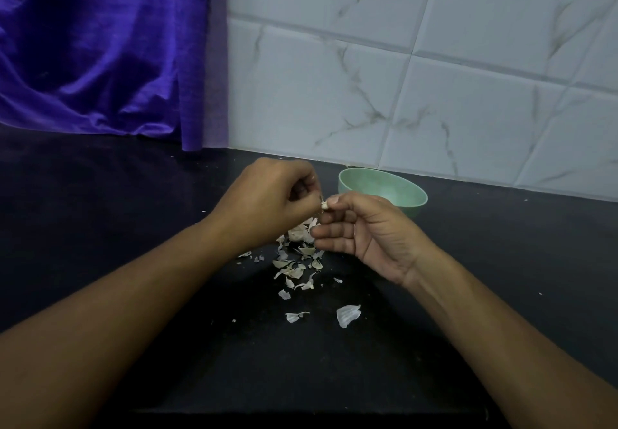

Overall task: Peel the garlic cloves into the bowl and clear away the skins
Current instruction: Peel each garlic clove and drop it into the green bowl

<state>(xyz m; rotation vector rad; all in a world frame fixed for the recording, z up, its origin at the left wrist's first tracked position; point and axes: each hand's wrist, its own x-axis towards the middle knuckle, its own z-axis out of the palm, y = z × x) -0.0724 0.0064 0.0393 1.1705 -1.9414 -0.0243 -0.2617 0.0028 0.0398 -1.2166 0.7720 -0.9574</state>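
Note:
A small white garlic clove [324, 205] is held in the air between both hands, above the dark counter. My left hand [267, 201] pinches it from the left with curled fingers. My right hand [361, 231] pinches it from the right with thumb and forefinger, palm turned up. Under the hands lies a garlic bulb remnant [299, 233], partly hidden. Loose papery skins [294, 271] are scattered on the counter toward me, with a larger piece of skin [347, 315] nearer. A pale green bowl [406, 202] stands just behind my right hand; its inside is mostly hidden.
The black counter [133, 228] runs to a white marbled tile wall [434, 77] at the back. A purple curtain [100, 43] hangs at the back left, down to the counter.

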